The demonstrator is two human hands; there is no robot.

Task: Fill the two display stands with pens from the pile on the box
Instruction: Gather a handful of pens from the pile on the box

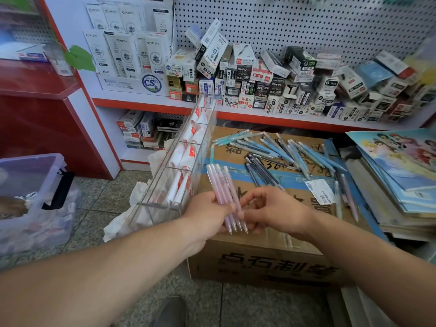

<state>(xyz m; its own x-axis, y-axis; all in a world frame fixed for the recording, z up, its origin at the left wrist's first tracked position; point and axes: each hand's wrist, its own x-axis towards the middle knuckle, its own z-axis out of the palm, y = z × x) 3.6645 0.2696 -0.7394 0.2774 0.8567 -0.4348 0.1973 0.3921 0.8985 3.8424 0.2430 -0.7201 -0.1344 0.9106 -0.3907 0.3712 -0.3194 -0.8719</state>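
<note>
Gripping a bunch of pink pens (221, 185), the left hand (207, 215) is curling its fingers round their lower halves; the tips are pointing toward the person and the caps are fanning up and away. The right hand (276, 213) is pinching the rightmost pen of the bunch between thumb and forefinger, with the other fingers loosely curled. Both hands are hovering over the near left part of the box (259, 265), just beside the stand (188, 147)

The stand is clear and divided into compartments, and is lying tilted along the box's left side. White wrappers with red marks are sitting in the compartments; cannot tell whether any pens are in there

The pile (290, 152) is lying on the box top, beyond the hands: mostly blue pens, several dark ones, a few pale green at the far left, all scattered crosswise. Two stray pens (350, 199), one pale green and one pink, are lying near the box's right edge, beside a white label (319, 192)

Books (401, 185) are sitting stacked at right. A bin (35, 185) is standing on the floor at left. The shelf (259, 115) behind is carrying small cartons (259, 79)
</note>
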